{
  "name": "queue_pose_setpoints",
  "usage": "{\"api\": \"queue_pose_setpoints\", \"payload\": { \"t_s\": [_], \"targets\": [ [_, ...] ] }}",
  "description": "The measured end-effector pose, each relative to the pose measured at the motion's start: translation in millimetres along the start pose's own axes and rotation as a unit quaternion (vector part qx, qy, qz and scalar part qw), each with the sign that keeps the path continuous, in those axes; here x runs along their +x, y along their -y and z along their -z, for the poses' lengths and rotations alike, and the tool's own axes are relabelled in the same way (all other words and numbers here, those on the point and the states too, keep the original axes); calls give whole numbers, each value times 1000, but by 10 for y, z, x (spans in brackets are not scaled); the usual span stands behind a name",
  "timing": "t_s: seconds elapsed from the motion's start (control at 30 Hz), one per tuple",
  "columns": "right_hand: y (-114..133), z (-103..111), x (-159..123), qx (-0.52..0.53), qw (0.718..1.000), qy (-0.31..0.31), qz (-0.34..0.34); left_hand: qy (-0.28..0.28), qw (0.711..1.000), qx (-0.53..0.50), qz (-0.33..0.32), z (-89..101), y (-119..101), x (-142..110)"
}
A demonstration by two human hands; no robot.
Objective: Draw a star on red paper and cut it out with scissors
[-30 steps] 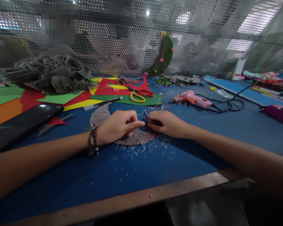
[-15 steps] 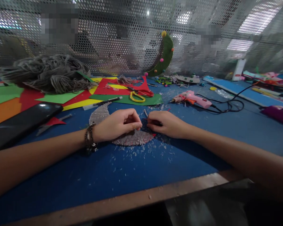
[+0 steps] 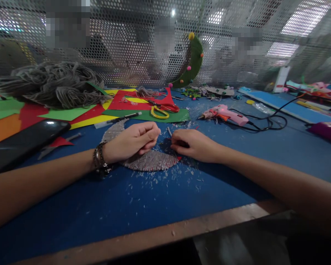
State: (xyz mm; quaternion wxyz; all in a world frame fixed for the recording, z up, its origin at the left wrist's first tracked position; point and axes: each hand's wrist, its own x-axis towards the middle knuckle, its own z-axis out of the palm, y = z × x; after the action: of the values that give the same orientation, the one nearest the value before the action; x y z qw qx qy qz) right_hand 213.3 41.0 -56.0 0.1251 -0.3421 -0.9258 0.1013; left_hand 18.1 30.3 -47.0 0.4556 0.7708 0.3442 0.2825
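Lying at the far left was one smooth, black phone (image 3: 30, 142), nearer me than one shaggy heap of yarn (image 3: 57, 86) on flat colored paper (image 3: 4, 129). Next came my left hand (image 3: 135, 141), fingers curled closed above one gray crescent (image 3: 151, 161) flat on the blue table (image 3: 204, 195); I could not tell whether they pinched anything. Thin strands ribbed the crescent, and its right tip showed red. Behind it sat one pair of scissors (image 3: 159, 107) with two rounded loops, yellow and red. My right hand (image 3: 191, 144) lay just beside that red tip, fingers bent inward, their grip hidden. Beyond stood one green crescent (image 3: 197, 59) with six visible round pompoms, then one pink glue gun (image 3: 226, 115).
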Motion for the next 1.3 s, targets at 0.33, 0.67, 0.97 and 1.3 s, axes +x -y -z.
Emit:
{"api": "queue_pose_setpoints", "payload": {
  "t_s": [0.33,0.67,0.97,1.3],
  "targets": [
    [0,6,-12,-3,1000,-8,14,33,996,-66,53,-2,-2,-13],
    [10,19,-15,6,1000,-9,14,29,990,-122,67,33,21,16],
    [-5,24,-18,0,1000,2,8,-8,997,-73,34,22,14,8],
    [-3,17,-21,0,1000,-5,16,3,997,-57,50,7,11,2]
  ]
}}
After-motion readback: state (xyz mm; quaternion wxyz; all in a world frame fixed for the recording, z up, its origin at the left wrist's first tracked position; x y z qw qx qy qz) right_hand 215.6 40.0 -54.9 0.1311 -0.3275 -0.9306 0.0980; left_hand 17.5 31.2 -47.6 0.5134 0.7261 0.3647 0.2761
